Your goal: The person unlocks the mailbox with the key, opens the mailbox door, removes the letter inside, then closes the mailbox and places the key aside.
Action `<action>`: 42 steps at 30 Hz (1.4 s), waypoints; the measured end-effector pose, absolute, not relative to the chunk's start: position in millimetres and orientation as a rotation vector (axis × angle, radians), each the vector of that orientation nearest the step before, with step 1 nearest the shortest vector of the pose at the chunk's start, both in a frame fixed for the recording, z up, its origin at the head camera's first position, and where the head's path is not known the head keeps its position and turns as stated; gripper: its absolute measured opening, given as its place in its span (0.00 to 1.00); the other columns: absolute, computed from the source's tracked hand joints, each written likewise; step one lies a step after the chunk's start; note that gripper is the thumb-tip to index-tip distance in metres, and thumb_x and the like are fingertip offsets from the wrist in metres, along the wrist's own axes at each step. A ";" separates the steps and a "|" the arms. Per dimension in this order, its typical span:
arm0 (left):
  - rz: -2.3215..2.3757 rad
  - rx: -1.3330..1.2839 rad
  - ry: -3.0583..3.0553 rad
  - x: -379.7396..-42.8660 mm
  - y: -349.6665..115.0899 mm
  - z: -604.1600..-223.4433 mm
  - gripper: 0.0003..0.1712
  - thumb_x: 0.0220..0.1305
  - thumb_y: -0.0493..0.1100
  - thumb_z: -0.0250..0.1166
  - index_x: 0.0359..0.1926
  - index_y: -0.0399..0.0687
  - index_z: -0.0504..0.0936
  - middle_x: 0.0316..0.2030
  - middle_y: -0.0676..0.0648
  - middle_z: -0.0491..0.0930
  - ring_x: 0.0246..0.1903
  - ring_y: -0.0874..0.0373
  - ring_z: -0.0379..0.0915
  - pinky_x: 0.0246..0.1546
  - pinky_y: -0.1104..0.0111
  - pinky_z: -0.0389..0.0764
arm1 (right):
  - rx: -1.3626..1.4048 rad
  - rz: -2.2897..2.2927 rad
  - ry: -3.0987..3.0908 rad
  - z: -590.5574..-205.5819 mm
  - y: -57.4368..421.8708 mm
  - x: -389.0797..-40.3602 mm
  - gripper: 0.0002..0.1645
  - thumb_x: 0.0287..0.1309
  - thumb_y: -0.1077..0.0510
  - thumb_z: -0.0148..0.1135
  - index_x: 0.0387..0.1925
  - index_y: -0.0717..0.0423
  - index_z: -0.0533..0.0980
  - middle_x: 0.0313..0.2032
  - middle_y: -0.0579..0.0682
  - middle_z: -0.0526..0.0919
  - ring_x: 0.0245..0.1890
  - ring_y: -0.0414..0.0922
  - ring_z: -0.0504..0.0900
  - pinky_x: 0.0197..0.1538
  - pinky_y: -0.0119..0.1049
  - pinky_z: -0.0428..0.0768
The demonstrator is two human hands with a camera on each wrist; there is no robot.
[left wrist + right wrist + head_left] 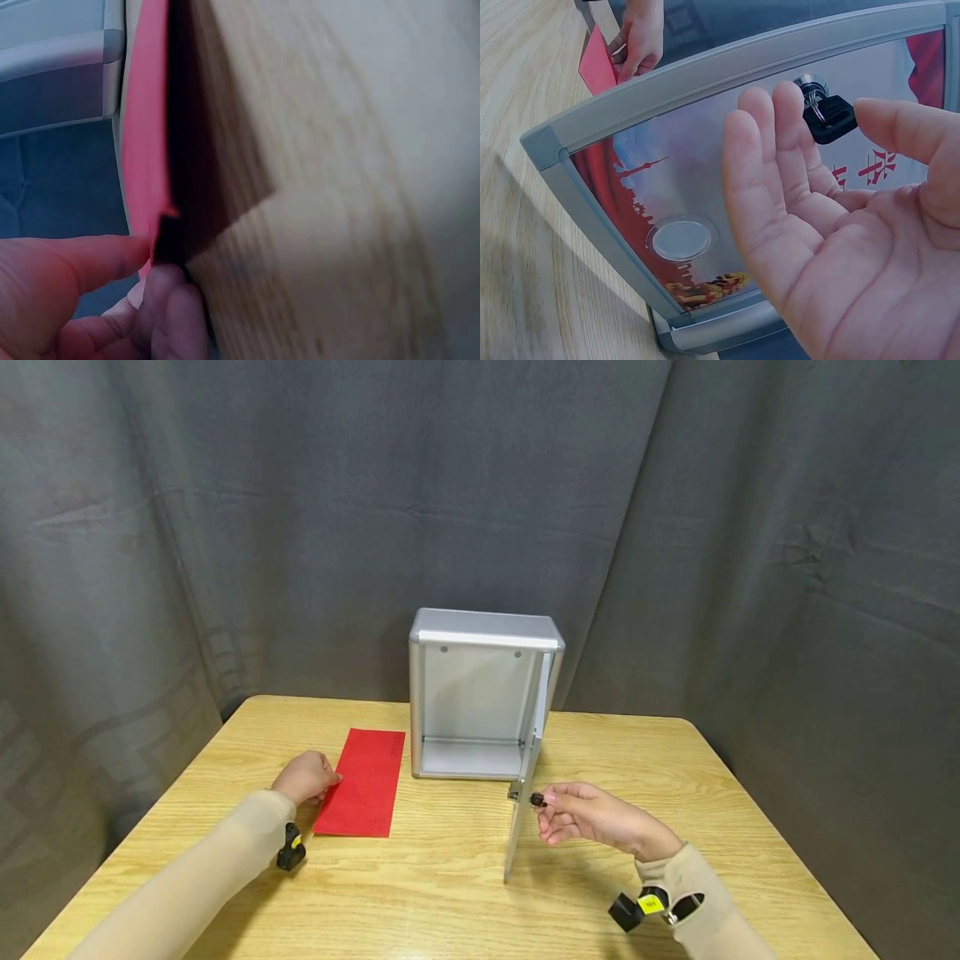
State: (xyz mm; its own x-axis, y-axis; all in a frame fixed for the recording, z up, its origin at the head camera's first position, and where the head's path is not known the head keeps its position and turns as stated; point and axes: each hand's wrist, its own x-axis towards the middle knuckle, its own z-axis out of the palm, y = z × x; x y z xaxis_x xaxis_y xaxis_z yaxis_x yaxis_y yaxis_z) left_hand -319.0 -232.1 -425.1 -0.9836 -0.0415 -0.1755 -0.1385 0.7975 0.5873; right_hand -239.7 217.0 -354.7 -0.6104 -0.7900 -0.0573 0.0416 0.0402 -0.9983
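Note:
A red envelope (363,785) lies on the left part of the table, its near left edge raised a little. My left hand (306,777) pinches that edge between thumb and fingers, as the left wrist view shows up close. In the middle stands a silver metal box (480,622), its door (525,810) swung out toward me on the right side. A black-headed key (829,120) on a small ring sits in the door's lock (810,82). My right hand (588,817) holds the key head between thumb and index finger, the other fingers loosely bent.
The wooden table (442,902) carries the box near its back edge. Grey curtains (337,527) hang behind and on both sides. A round window (681,240) and printed pictures show on the door's outer face. The door stands between my hands.

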 end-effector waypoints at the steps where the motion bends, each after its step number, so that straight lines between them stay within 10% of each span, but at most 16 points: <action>1: 0.910 -0.137 2.842 -318.9 -231.1 -423.8 0.14 0.63 0.40 0.63 0.22 0.43 0.71 0.15 0.50 0.69 0.16 0.61 0.66 0.19 0.73 0.70 | -0.765 -1.642 1.676 -354.6 216.9 -239.6 0.12 0.75 0.59 0.39 0.45 0.62 0.68 0.37 0.46 0.80 0.39 0.38 0.82 0.47 0.31 0.83; 22: 0.672 -0.084 2.910 -316.2 -225.3 -412.3 0.20 0.62 0.43 0.63 0.14 0.47 0.72 0.12 0.51 0.67 0.15 0.59 0.64 0.19 0.69 0.65 | -0.767 -1.630 1.695 -354.6 216.2 -240.5 0.12 0.75 0.59 0.38 0.44 0.63 0.67 0.37 0.47 0.80 0.39 0.38 0.82 0.48 0.32 0.83; 30: 1.059 0.050 2.991 -322.1 -195.8 -399.9 0.09 0.66 0.42 0.57 0.36 0.38 0.73 0.26 0.45 0.74 0.26 0.53 0.71 0.25 0.67 0.71 | -0.769 -1.631 1.681 -353.7 216.4 -239.4 0.12 0.75 0.58 0.39 0.44 0.61 0.67 0.37 0.46 0.80 0.39 0.38 0.82 0.48 0.31 0.83; 34: 1.639 0.210 2.616 -328.1 -174.2 -397.6 0.17 0.72 0.41 0.54 0.53 0.32 0.70 0.46 0.35 0.76 0.45 0.43 0.77 0.48 0.63 0.82 | -0.771 -1.632 1.677 -353.1 217.5 -239.3 0.11 0.75 0.58 0.39 0.44 0.61 0.67 0.37 0.46 0.80 0.39 0.37 0.82 0.47 0.31 0.83; 42: 1.907 0.278 2.238 -332.6 -151.8 -403.8 0.25 0.72 0.42 0.55 0.62 0.29 0.62 0.61 0.30 0.66 0.61 0.34 0.66 0.65 0.49 0.67 | -0.776 -1.630 1.675 -353.6 216.8 -238.6 0.12 0.76 0.58 0.39 0.44 0.61 0.67 0.37 0.46 0.80 0.39 0.37 0.82 0.47 0.31 0.83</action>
